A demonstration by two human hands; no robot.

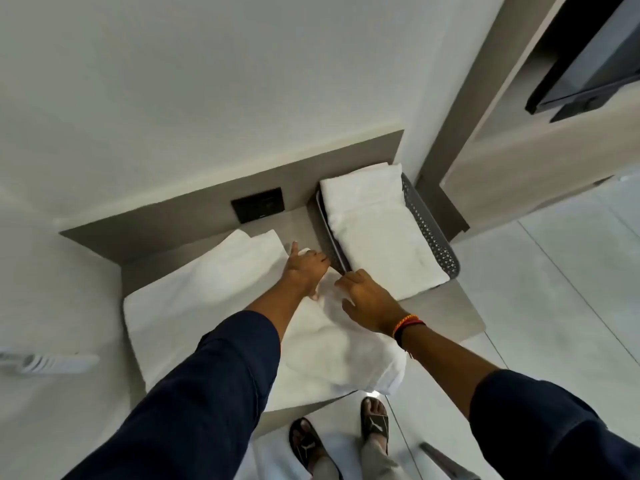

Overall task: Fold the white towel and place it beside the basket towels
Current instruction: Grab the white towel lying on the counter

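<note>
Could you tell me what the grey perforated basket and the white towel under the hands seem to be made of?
Grey perforated basket: probably moulded plastic, matte, judging by its regular punched holes and thin rigid rim. White towel: soft terry-like cloth, matte, creasing under the left hand and right hand.

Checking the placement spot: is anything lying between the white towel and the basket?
Nothing visible does. The white towel already lies on the counter next to the basket, with both the left hand and right hand on its near edge.

Hotel rm: wall TV (pixel 588 57), built-in desk (pixel 450 313), basket (pixel 433 237) w/ towels.
</note>
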